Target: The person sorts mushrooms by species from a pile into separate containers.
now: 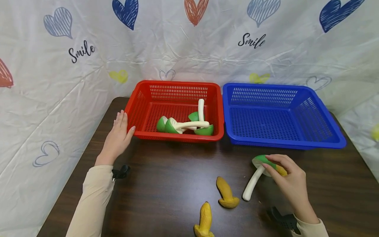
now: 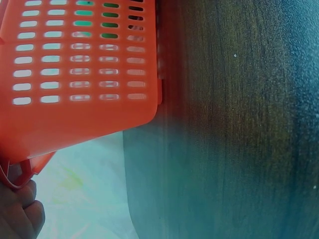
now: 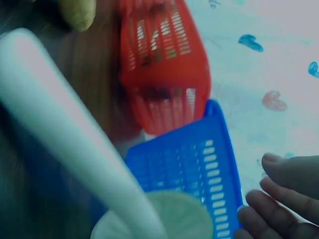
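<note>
A mushroom [image 1: 253, 184] with a green cap and a white stem lies on the table, its stem toward the front left. Just over its cap is my right hand [image 1: 288, 174], thumb and fingertips apart. In the right wrist view a small gap shows between the cap [image 3: 184, 214] and the fingers [image 3: 279, 206]. A yellow mushroom [image 1: 281, 170] is partly hidden behind that cap. My left hand [image 1: 116, 136] rests at the left front corner of the red basket [image 1: 174, 138], fingers straight along the rim. Several green-capped mushrooms [image 1: 192, 124] lie inside it.
To the right of the red basket stands a blue basket [image 1: 266, 123] with nothing in it. Two yellow-brown mushrooms [image 1: 226, 194] lie on the dark table [image 1: 165, 184] near the front. Behind hangs a white cloth [image 1: 177, 39] printed with hearts.
</note>
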The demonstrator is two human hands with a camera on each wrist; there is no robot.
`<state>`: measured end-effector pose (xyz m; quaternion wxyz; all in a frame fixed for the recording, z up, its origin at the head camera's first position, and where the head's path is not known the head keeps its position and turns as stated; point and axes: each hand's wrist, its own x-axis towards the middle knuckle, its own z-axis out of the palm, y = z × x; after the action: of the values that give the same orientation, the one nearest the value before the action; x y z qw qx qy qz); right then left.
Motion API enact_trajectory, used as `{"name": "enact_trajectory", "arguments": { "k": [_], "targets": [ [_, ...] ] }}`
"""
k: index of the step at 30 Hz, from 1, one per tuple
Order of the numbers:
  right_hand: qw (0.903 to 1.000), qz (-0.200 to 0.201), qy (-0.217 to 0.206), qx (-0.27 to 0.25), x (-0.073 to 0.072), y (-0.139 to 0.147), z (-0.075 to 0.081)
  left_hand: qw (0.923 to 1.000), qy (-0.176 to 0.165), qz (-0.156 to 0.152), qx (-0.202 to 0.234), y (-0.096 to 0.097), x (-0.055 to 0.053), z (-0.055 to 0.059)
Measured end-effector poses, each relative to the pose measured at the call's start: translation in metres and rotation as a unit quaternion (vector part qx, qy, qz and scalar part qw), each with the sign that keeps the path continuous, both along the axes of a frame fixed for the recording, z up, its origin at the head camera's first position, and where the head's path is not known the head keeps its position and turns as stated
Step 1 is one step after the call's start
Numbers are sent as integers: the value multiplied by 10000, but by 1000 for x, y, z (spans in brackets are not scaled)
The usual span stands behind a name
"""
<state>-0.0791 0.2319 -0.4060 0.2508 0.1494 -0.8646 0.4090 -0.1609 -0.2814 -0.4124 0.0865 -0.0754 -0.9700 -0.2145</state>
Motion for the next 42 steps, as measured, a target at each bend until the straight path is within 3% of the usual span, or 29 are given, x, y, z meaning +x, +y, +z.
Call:
{"name": "enact_trajectory", "arguments": {
  "k": [6, 14, 31, 37, 42],
  "targets": [
    [9972, -668, -2, 345, 5, 11, -7, 10000, -16, 22, 24, 1, 1, 1],
    [9936, -824, -261, 729, 4, 20, -10, 10000, -15, -3, 96, 1, 1, 2],
    [9883, -560, -844, 1140, -3, 29, -12, 10000, 1, 41, 12, 3, 0, -1],
    [9818, -410, -1441, 1168, -6, 36, -7, 10000, 52, 47, 3, 3, 0, -2],
    [9752, -31, -2049, 842, -8, 41, -6, 10000, 37, 28, -15, 0, 1, -1]
  ]
}}
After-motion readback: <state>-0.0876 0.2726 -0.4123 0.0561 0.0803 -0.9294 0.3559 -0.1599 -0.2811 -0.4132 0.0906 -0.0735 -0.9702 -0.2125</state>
